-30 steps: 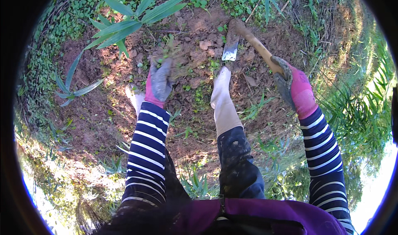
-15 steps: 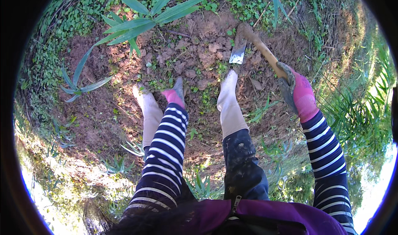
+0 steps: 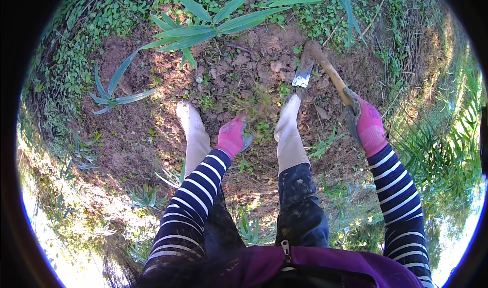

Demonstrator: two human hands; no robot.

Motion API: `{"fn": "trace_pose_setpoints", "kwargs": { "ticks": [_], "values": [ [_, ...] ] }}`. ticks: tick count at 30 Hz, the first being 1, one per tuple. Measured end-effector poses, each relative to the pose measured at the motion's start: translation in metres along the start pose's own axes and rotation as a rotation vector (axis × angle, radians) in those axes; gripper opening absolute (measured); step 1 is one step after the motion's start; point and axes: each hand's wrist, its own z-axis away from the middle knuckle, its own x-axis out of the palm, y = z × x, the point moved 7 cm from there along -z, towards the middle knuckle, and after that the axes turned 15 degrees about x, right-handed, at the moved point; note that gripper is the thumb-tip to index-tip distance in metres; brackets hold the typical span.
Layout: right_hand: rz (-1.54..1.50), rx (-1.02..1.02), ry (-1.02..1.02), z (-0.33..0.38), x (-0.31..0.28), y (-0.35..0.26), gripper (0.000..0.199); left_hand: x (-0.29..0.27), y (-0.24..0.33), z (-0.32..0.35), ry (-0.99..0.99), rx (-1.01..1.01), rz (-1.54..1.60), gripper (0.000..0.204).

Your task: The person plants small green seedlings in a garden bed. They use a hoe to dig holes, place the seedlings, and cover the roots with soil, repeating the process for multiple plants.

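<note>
Gripping hoe (image 3: 327,64) at right: right hand (image 3: 365,123), fingers wrapped round it.
Left hand (image 3: 234,135) between pale boots (image 3: 288,123), above reddish soil (image 3: 127,143); can't tell if fingers are closed.

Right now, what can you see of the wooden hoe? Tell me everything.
The brown wooden hoe has a slim shaft and a soil-smeared head; its flat, metallic blade ends in a bright, straight edge. The shaft runs toward the lower right into the closed right grip, gloved in pink and grey. The blade sits over reddish soil, pointing toward the pale right boot.
</note>
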Motion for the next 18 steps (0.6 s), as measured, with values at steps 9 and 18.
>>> {"fn": "trace_pose_setpoints", "kwargs": {
  "ticks": [9,18],
  "values": [
    [0.036,0.061,-0.025,0.001,-0.001,-0.009,0.049,-0.021,-0.129,-0.022,0.721,-0.693,0.420,0.043],
    [-0.013,-0.053,0.063,0.002,-0.001,-0.013,0.047,0.017,-0.073,-0.039,0.884,-0.735,1.788,0.039]
  ]
}}
